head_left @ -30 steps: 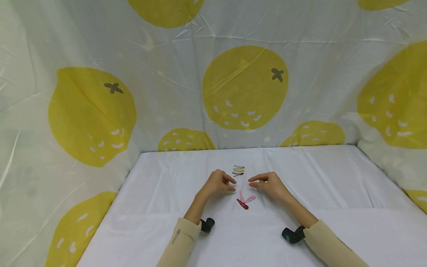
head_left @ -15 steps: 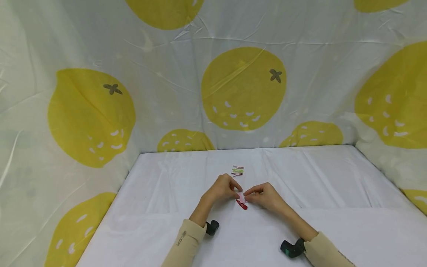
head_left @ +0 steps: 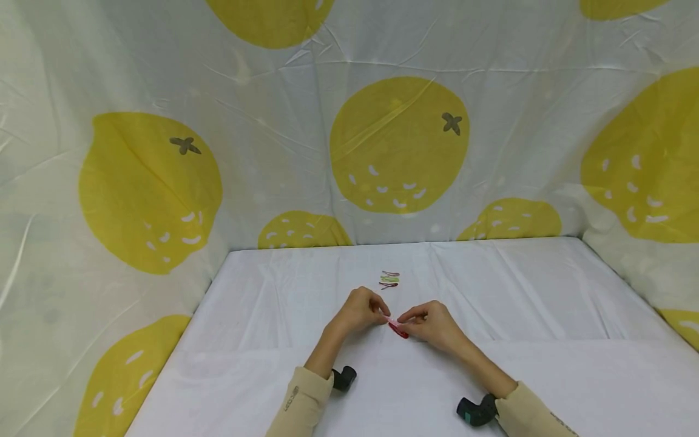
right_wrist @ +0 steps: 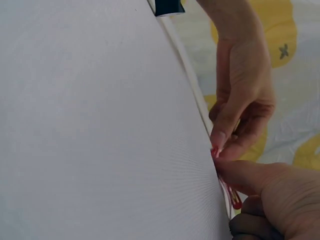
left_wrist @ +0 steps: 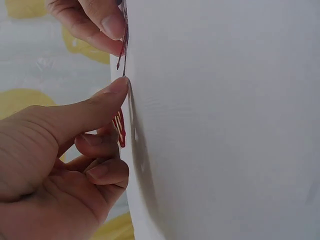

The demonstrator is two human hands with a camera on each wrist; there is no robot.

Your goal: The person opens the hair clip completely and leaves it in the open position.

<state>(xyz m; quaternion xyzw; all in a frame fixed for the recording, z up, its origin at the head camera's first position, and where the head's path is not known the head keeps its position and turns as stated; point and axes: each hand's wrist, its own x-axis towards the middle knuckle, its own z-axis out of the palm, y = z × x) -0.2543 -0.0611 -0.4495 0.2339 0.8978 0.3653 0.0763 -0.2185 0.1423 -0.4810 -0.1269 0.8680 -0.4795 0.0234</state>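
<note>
Left hand's and right hand's fingers pinch pink clip between them; red clip just beside.

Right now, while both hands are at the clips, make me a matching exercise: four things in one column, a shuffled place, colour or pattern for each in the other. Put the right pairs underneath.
Column one
1. far row of clips
2. pink clip
3. backdrop
4. tablecloth

Column two
A. plain white
B. has green in its middle
C. printed with yellow lemons
D. between the left hand and the right hand

Right pairs
1-B, 2-D, 3-C, 4-A
</note>
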